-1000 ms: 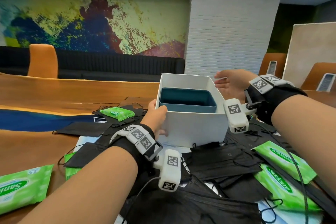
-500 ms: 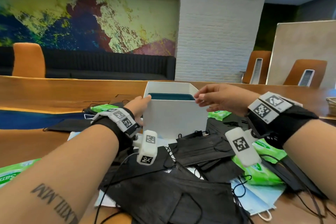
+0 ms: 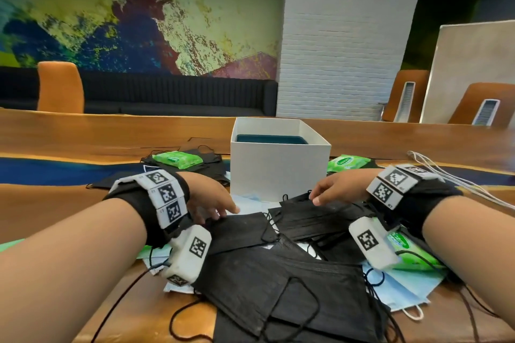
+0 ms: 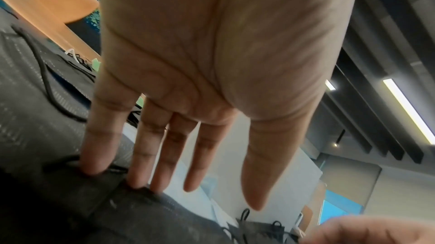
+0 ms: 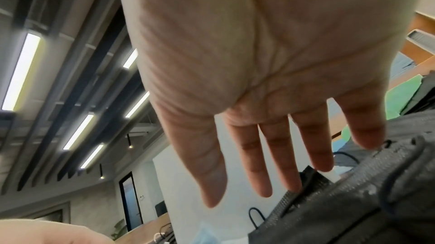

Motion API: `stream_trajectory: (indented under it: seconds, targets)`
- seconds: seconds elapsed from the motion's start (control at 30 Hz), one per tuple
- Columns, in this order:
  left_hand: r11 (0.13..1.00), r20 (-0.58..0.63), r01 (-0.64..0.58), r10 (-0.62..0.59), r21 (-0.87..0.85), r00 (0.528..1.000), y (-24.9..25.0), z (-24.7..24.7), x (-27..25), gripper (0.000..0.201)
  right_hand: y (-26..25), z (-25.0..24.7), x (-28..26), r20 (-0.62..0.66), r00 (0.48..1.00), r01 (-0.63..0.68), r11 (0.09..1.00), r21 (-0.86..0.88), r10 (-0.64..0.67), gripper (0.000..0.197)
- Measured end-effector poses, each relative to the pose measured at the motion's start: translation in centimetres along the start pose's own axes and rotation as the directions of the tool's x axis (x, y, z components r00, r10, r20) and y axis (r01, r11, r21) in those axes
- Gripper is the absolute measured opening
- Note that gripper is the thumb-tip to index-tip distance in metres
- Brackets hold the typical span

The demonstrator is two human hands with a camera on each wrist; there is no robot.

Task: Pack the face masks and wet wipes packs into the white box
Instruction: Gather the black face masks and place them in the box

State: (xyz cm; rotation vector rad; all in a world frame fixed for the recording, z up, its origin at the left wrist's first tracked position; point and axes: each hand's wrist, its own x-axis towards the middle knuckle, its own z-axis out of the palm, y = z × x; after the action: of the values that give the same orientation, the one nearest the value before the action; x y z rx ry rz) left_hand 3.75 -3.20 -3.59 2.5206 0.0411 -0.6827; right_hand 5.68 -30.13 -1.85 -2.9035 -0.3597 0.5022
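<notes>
The white box (image 3: 280, 170) stands open on the wooden table, with a dark teal insert (image 3: 271, 139) inside. In front of it lies a heap of black face masks (image 3: 278, 281) over light blue masks (image 3: 401, 289). My left hand (image 3: 211, 205) reaches onto the heap with straight fingers (image 4: 94, 155), and their tips touch a black mask (image 4: 70, 201). My right hand (image 3: 334, 189) hovers over another black mask (image 3: 315, 217), its fingers (image 5: 280, 164) straight, tips at the mask's edge (image 5: 329, 211). Green wet wipes packs lie left of the box (image 3: 178, 159), right of it (image 3: 348, 162), and under my right wrist (image 3: 409, 253).
A long wooden table (image 3: 111, 133) with a blue strip (image 3: 69, 172) carries everything. White cords (image 3: 451, 175) lie at the right. Orange chairs (image 3: 60, 88) and a dark sofa (image 3: 172, 97) stand beyond the far edge.
Both hands have let go of the white box and dropped to the masks in front of it. The box now stands alone on the table.
</notes>
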Motion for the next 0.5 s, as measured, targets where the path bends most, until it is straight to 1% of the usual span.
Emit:
stream_trajectory:
  seconds: [0.07,0.17,0.27,0.33,0.4,0.43,0.5]
  targets:
    - [0.989,-0.005,-0.006,0.007,0.148,1.000,0.4,0.4,0.2,0.043,-0.1,0.3,0.7,0.042,0.999,-0.011,1.000,0.006,0.011,0.036]
    - [0.926,-0.030,-0.002,0.015,0.376,0.999,0.6,0.8,1.0,0.047,0.1,0.6,1.6,0.083,0.995,-0.040,0.992,-0.122,0.050,0.046]
    - [0.878,-0.050,0.012,0.014,0.478,0.999,1.2,1.1,1.7,0.059,0.9,0.9,2.8,0.086,0.993,-0.064,0.982,-0.177,0.080,0.056]
    - [0.847,-0.070,0.020,0.021,0.531,0.997,1.6,1.2,1.9,0.062,1.2,1.1,3.4,0.067,0.993,-0.081,0.977,-0.197,0.096,0.059]
    - [0.826,-0.080,0.017,0.034,0.564,0.996,2.0,1.3,2.1,0.058,1.4,1.4,3.7,0.034,0.995,-0.090,0.979,-0.185,0.098,0.058]
    - [0.820,-0.080,0.008,0.046,0.572,0.996,2.0,1.2,2.3,0.053,1.5,1.5,3.8,0.013,0.996,-0.088,0.982,-0.169,0.092,0.056]
    - [0.822,-0.084,-0.030,0.094,0.569,0.992,1.7,1.0,2.7,0.032,1.7,1.6,3.9,-0.042,0.998,-0.055,0.990,-0.132,0.049,0.048]
